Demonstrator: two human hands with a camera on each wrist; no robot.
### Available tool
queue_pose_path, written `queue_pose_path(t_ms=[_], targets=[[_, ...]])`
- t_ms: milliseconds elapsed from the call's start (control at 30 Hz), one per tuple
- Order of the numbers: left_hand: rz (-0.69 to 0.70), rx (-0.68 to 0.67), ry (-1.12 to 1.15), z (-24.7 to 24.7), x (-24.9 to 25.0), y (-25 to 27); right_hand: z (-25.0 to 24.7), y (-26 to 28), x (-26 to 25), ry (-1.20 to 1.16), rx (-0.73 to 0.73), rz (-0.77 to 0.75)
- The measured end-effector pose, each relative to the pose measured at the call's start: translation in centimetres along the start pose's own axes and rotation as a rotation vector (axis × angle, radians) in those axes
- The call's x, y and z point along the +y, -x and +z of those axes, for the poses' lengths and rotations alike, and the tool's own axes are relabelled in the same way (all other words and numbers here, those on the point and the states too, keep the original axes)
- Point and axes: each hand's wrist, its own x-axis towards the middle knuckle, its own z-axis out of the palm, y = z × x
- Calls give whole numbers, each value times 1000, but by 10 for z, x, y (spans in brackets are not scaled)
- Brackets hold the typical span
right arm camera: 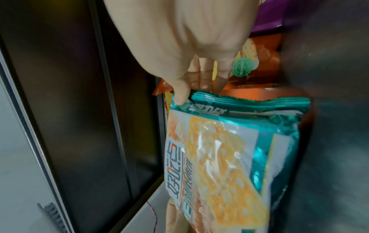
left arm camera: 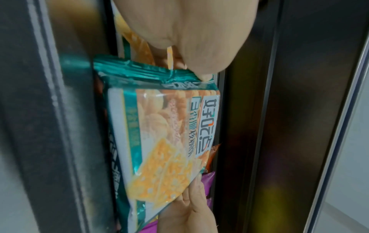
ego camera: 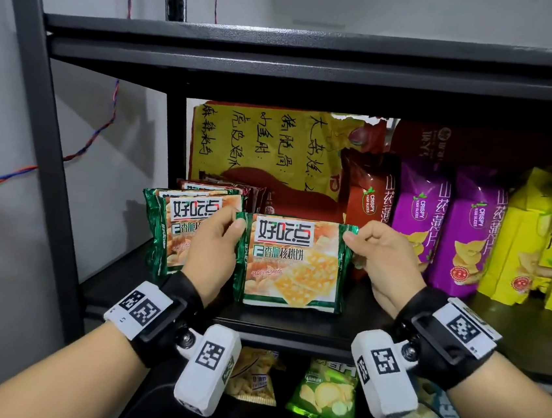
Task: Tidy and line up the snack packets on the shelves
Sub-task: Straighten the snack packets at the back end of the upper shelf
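A green walnut-biscuit packet (ego camera: 291, 261) stands upright near the front of the black shelf (ego camera: 306, 327), held at both top corners. My left hand (ego camera: 216, 246) pinches its upper left sealed edge, and my right hand (ego camera: 378, 257) pinches the upper right one. The left wrist view has the same packet (left arm camera: 159, 134) with my left thumb on its seal. In the right wrist view my right thumb presses the packet (right arm camera: 219, 157) at its crimped edge. A matching green packet (ego camera: 170, 228) stands just to the left, partly behind my left hand.
Behind stand reddish packets (ego camera: 222, 189) and a large yellow bag with handwriting (ego camera: 261, 142). To the right are a red yam-crisp bag (ego camera: 368, 191), two purple ones (ego camera: 443, 219) and yellow bags (ego camera: 543, 243). The frame post (ego camera: 35, 115) bounds the left. Snack bags (ego camera: 326, 394) lie on the shelf below.
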Motion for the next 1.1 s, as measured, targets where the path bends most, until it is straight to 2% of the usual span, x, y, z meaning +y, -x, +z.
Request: queue_pose_path(t_ms=[133, 233, 433, 567, 633, 700, 800, 900, 1000, 1100], targets=[[20, -110, -45, -10, -4, 4, -3, 5, 1, -71, -74, 44], [-16, -191, -56, -17, -6, 12, -5, 15, 2, -113, -163, 118], [-90, -292, -49, -25, -5, 28, -10, 34, 9, -12, -247, 190], [-39, -371, -221, -27, -5, 34, -16, 37, 11, 113, -262, 226], [-36, -349, -268, -26, -4, 33, -17, 39, 9, 183, -256, 198], [-8, -272, -249, -23, 0, 33, -17, 41, 5, 216, -242, 158], [-23, -184, -161, -21, 8, 31, -13, 41, -6, 228, -175, 55], [-128, -168, 86, -18, 17, 28, -9, 40, -20, 163, -77, 3], [-184, -147, 413, -19, 34, 26, -4, 40, -37, -53, -7, 92], [-163, -133, 545, -21, 44, 24, -3, 37, -50, -195, -54, 246]])
